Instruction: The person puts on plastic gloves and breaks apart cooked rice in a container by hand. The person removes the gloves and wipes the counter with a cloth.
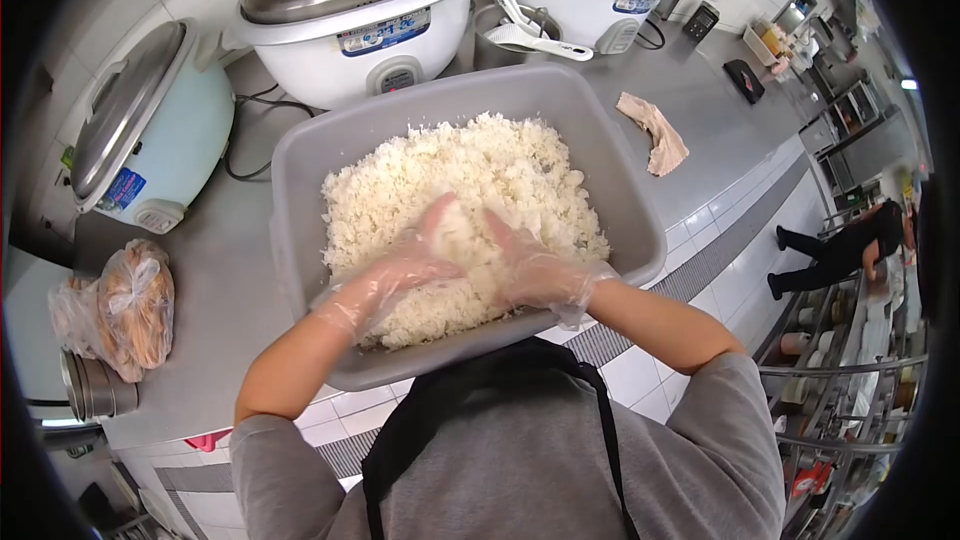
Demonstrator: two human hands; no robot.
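Note:
A heap of cooked white rice (490,155) fills much of a large grey plastic tub (300,210). Both of my hands wear clear plastic gloves and are in the rice, facing each other a short way apart. My left hand (415,258) is open, its thumb and fingers spread, with some fingertips against the grains. On the other side, my right hand (530,265) is also open, fingers stretched forward and partly sunk in the rice. Loose rice lies between the two palms.
Behind the tub stand rice cookers (350,35) with metal lids. White rice paddles (540,40) rest in a metal pot. A beige cloth (655,135) lies right of the tub, plastic-bagged items (135,305) at left. Another person (840,250) stands far right beside shelving.

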